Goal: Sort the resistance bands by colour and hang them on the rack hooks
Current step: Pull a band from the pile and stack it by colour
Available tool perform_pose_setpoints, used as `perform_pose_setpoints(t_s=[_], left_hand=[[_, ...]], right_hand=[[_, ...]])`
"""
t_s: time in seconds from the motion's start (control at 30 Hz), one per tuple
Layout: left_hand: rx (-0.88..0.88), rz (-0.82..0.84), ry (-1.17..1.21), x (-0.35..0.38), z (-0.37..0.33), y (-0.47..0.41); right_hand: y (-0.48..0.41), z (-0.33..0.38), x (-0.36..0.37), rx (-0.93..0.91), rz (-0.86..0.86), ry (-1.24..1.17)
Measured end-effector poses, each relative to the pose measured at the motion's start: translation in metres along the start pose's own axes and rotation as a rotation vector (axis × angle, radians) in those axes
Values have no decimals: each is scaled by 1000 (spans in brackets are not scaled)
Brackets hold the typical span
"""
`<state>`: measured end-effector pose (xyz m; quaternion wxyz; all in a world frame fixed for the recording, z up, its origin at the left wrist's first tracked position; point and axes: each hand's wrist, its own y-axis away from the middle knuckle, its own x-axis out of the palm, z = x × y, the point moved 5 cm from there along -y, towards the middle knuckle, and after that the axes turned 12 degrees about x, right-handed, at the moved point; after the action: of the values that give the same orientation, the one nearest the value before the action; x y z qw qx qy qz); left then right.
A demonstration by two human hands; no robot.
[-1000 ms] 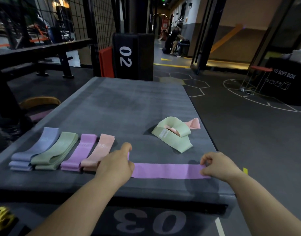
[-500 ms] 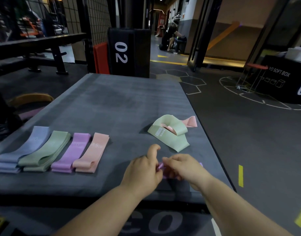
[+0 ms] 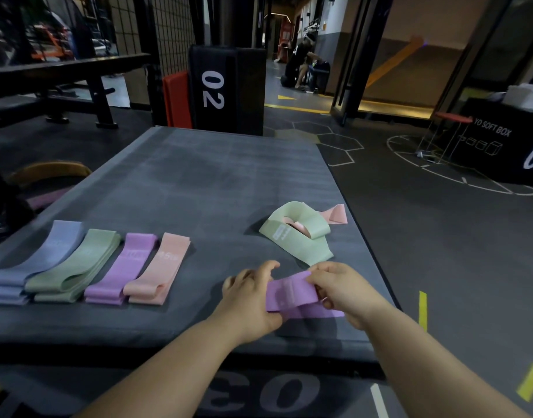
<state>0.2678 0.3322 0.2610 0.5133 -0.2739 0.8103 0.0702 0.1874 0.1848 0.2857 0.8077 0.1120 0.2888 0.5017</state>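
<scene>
The band (image 3: pixel 289 295), stretched flat a second ago, is now doubled over, and both hands have drawn together at the near right of the tabletop (image 3: pixel 213 191). At the left lie four folded piles, side by side: blue pile (image 3: pixel 48 254), green pile (image 3: pixel 75 267), purple pile (image 3: pixel 123 270), pink pile (image 3: pixel 159 270). The left hand (image 3: pixel 250 300) grips the band's left end, its fingers (image 3: pixel 266 267) curled round it. The right hand (image 3: pixel 343 291) pinches the upper layer, while the lower layer pokes out beneath it. To fold well, square the two layers edge to edge, flatten the crease, then lay the band straight on the purple pile. Further right, a green band (image 3: pixel 298 236) lies tangled with a pink band (image 3: pixel 337 214), both probably still to sort. No rack shows.
</scene>
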Motion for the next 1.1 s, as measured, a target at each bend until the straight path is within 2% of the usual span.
perform_pose_setpoints(t_s=[0.2, 0.67, 0.8, 1.1], left_hand=[[21, -59, 31, -8, 1, 3], [21, -6, -95, -23, 4, 14], [4, 27, -82, -24, 8, 16], [-4, 39, -51, -25, 10, 18]], right_hand=[[1, 1, -15, -3, -46, -36], [-7, -6, -36, 5, -164, 81], [-9, -13, -34, 41, -143, 159], [-12, -18, -41, 34, -227, 335]])
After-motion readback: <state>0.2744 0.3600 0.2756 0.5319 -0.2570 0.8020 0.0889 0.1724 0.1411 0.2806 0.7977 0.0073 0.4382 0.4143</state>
